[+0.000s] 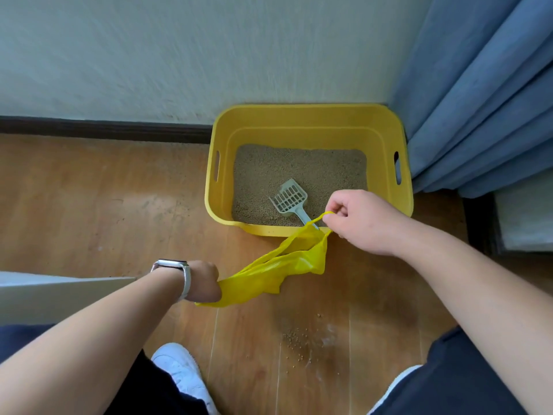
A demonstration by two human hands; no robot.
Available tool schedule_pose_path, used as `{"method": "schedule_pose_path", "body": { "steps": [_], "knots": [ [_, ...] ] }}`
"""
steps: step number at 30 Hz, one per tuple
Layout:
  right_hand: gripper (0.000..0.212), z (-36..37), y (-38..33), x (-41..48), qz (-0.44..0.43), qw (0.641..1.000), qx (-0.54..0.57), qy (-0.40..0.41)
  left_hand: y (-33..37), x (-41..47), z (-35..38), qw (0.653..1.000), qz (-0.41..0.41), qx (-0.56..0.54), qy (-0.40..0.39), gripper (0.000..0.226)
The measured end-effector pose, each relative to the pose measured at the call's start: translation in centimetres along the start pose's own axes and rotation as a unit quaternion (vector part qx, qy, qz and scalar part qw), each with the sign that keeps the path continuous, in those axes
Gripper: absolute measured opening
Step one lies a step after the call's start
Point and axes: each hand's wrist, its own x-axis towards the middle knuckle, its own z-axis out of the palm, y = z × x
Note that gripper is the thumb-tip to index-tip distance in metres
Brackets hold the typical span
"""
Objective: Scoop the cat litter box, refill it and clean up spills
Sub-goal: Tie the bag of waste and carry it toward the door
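We hold a yellow plastic bag (pixel 278 265) stretched between both hands just in front of the litter box (pixel 299 112), which sits in the corner where the wall (pixel 179 55) meets the blue curtain (pixel 478 100). Our right hand (pixel 356 218), over the box's near rim, pinches one thin handle loop of the bag between thumb and forefinger, the other fingers curled in. Our left hand (pixel 203 281), further out from the box's near left corner, has the bag's other end gathered in a closed fist; its fingers are turned away from us, so we judge the grip from the plastic running out of it. The bag sags crumpled between the hands.

The grey slotted scoop (pixel 289 199) rests inside the box on the litter (pixel 299 169), its handle leaning toward the near wall, touched by neither hand. A scatter of litter grains (pixel 296 339) lies on the wooden floor (pixel 89 205) in front of the box, nearer to us than the bag.

We take this as preparation: readying the waste bag before scooping. Next the mouth needs opening wide and holding with one hand, freeing the other, likely the right, to take the scoop handle just beside it. Refill and spill cleanup look not yet done
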Motion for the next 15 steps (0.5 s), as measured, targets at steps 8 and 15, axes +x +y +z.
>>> {"method": "schedule_pose_path", "body": {
  "steps": [8, 15],
  "knots": [
    [0.018, -0.3, -0.8, -0.4, -0.034, 0.999, 0.003, 0.016, -1.8, -2.7, -3.8, 0.965, 0.148, -0.159, 0.144, 0.038],
    [0.015, -0.7, -1.6, -1.2, -0.068, 0.998, -0.005, 0.015, 1.0, -6.9, -4.2, 0.793, 0.316, -0.327, 0.404, 0.015]
  ]
}}
